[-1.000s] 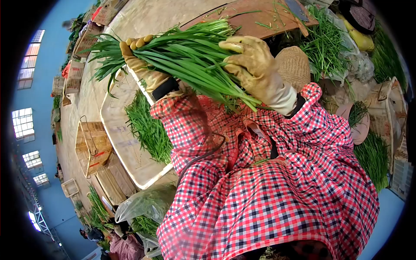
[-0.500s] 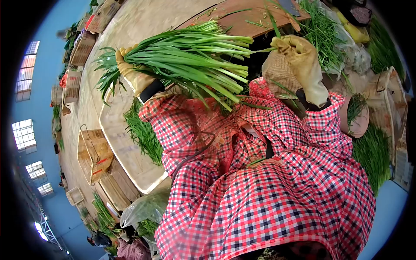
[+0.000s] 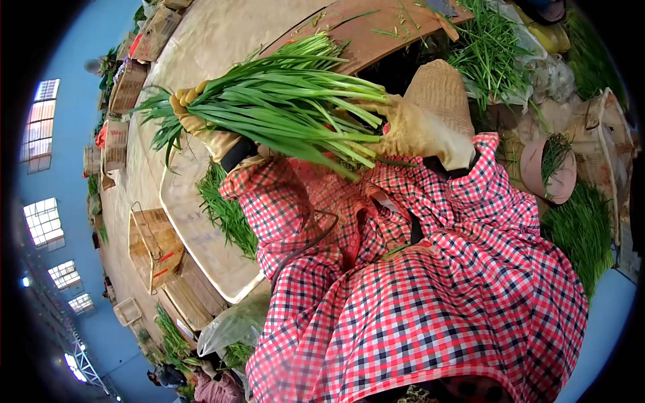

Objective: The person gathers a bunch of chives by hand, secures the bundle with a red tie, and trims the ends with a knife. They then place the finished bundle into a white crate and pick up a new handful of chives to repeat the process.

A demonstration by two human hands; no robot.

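A large bunch of long green stalks [image 3: 289, 101] lies across the front of my checked clothing, pale ends to the right and dark leaf tips to the left. My left hand [image 3: 195, 114], in a tan glove, is wrapped round the leafy end. At the pale ends, my right hand [image 3: 410, 131], also gloved, reaches in beneath and behind the stalks; its fingers are hidden there. Just above that hand rises a ribbed tan surface [image 3: 440, 91].
A brown board [image 3: 376, 33] with scraps stands at the top. Loose greens [image 3: 487, 57] on plastic are at the upper right, near a pink container [image 3: 547, 171]. A white-rimmed tray [image 3: 201, 232] and a wooden crate [image 3: 156, 245] are at the left. People sit at the lower left.
My right hand has moved left and down from above the ribbed surface to the stalks' pale ends. The thin stalks it pinched are out of sight. My left hand keeps its hold.
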